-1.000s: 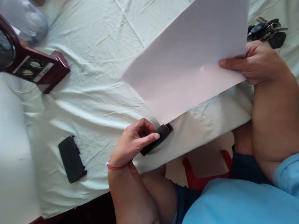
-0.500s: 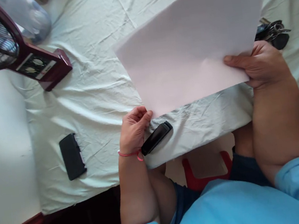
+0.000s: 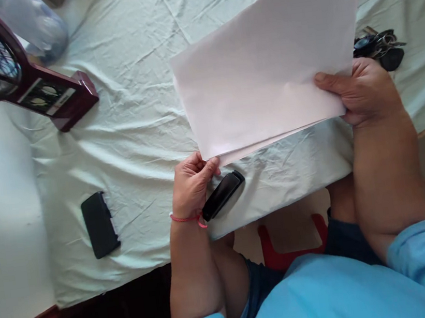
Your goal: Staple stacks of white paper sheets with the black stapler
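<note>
White sheets of paper [image 3: 264, 74] are held up over the table, tilted, their lower edges slightly fanned apart. My right hand [image 3: 368, 89] grips them at the right side, thumb on top and the other fingers hidden beneath. At the lower left corner my left hand [image 3: 195, 179] pinches the paper between thumb and fingers. Right beside my left wrist, a black stapler [image 3: 223, 195] lies on the cloth near the table's front edge. Just beyond my right hand rests a bunch of keys [image 3: 381, 47].
A pale green cloth [image 3: 137, 153] covers the table. At the left lie a black case-like object [image 3: 100, 225] and a dark red electric mosquito racket [image 3: 59, 98]. Behind the racket is a clear plastic bag [image 3: 45, 32]. A red stool [image 3: 288, 258] shows below the table edge.
The lower left corner of the top sheet has lifted apart from the sheet under it, so a second edge now shows. Both hands keep their hold on the paper.
</note>
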Demonstrator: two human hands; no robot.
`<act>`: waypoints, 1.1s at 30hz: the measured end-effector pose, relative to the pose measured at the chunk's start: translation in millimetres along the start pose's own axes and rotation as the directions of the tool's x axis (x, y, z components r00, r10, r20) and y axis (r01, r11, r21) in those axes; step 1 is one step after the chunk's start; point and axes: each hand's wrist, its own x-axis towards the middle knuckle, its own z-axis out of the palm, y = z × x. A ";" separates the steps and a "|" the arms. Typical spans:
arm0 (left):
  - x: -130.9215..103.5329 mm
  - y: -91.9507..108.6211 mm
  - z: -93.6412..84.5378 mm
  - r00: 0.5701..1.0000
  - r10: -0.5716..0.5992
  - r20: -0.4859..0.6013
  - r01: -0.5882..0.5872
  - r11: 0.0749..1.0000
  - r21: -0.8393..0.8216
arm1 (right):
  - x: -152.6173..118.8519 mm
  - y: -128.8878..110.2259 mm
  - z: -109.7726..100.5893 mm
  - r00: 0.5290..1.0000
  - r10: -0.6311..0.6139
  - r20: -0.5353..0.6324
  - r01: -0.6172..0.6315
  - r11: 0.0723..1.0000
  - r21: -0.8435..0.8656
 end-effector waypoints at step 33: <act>7.4 -20.3 4.1 0.981 0.098 -0.166 -0.116 0.988 -0.105 | -6.6 -1.5 8.8 0.998 -0.058 0.012 0.058 0.998 0.022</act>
